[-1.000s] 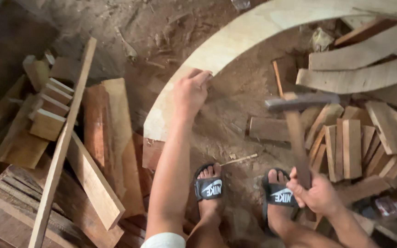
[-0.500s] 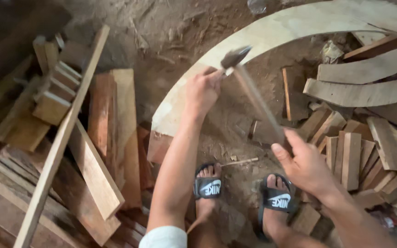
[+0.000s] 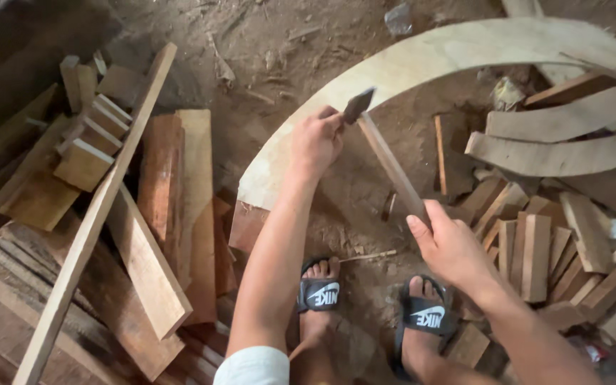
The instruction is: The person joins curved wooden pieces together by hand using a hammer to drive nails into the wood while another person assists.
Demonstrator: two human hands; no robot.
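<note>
My right hand (image 3: 450, 246) grips the wooden handle of a hammer (image 3: 386, 160), whose dark metal head is down close beside my left hand. My left hand (image 3: 316, 139) is closed and rests on the lower part of a pale, curved arch-shaped wooden board (image 3: 422, 60) lying on the dirt floor; whether it pinches a nail is too small to tell. My feet in black slide sandals (image 3: 320, 294) stand just below the board's lower end.
Reddish planks (image 3: 180, 207) and a long pale batten (image 3: 98, 214) lie at the left with short wood blocks (image 3: 83, 150). Curved offcuts (image 3: 557, 128) and several short sticks (image 3: 536, 249) pile at the right. A thin stick (image 3: 366, 256) lies by my left foot.
The hammer swung from a raised position at the right down toward my left hand on the curved board. My right hand followed leftward. The left hand stayed on the board.
</note>
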